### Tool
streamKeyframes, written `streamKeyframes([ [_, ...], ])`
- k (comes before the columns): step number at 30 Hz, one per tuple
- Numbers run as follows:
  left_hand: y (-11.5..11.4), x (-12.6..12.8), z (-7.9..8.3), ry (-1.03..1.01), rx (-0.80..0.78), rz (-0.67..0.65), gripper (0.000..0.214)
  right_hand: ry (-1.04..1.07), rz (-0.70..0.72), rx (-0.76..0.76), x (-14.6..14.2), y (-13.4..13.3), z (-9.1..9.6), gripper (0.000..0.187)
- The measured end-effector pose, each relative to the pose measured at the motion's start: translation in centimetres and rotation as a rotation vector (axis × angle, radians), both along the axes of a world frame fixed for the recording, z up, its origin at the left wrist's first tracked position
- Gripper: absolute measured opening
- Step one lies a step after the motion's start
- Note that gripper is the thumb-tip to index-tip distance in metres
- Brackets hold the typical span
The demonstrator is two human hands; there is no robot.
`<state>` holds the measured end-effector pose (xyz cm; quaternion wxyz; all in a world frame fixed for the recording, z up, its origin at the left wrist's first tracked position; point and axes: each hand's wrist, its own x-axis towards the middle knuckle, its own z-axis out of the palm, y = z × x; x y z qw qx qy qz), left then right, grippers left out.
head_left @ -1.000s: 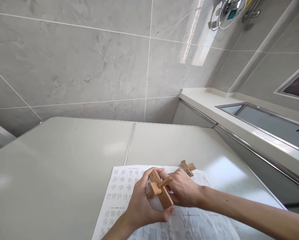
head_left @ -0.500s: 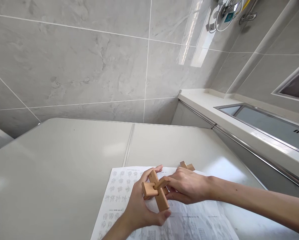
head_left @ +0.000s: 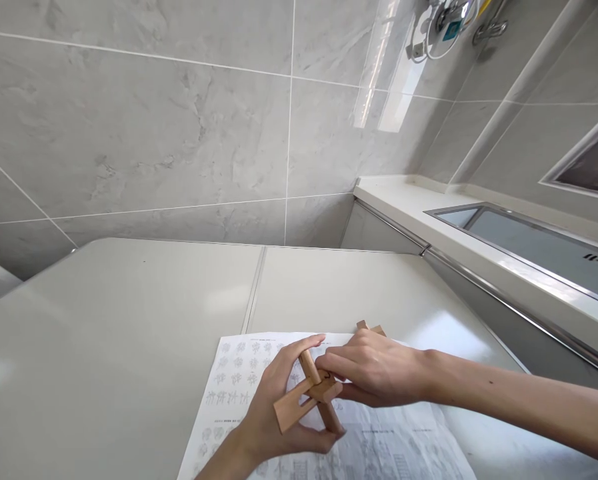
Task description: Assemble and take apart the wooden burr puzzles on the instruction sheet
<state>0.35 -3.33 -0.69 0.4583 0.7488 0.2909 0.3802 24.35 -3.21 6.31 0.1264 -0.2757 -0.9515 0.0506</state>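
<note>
Both hands grip a small wooden interlocking puzzle made of crossed bars, held just above a printed instruction sheet. My left hand wraps it from below, thumb under one bar and index finger stretched over the top. My right hand pinches a bar at the puzzle's centre from the right. A second small wooden cross piece lies on the sheet behind my right hand, mostly hidden by it.
The sheet lies on a pale glossy surface with a seam down its middle. A grey tiled wall rises behind. To the right runs a white counter with a dark inset panel. Fittings hang at top right.
The puzzle has been turned in my hands: the long bar now points down-left instead of down-right. My right hand shifted left over the centre, covering more of the second piece.
</note>
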Motion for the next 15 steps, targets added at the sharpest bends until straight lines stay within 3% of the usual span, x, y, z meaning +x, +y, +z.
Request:
streamKeyframes([
  [5, -0.1, 0.2, 0.2, 0.011, 0.042, 0.038, 0.111, -0.004, -0.044, -0.024, 0.2, -0.1, 0.1, 0.027],
  [10, -0.2, 0.6, 0.3, -0.05, 0.169, 0.076, 0.105, 0.025, -0.05, -0.048, 0.7, 0.1, -0.2, 0.038],
  [15, -0.2, 0.6, 0.6, -0.034, 0.185, 0.121, 0.101, 0.073, -0.055, -0.067, 1.4, 0.4, -0.6, 0.046],
])
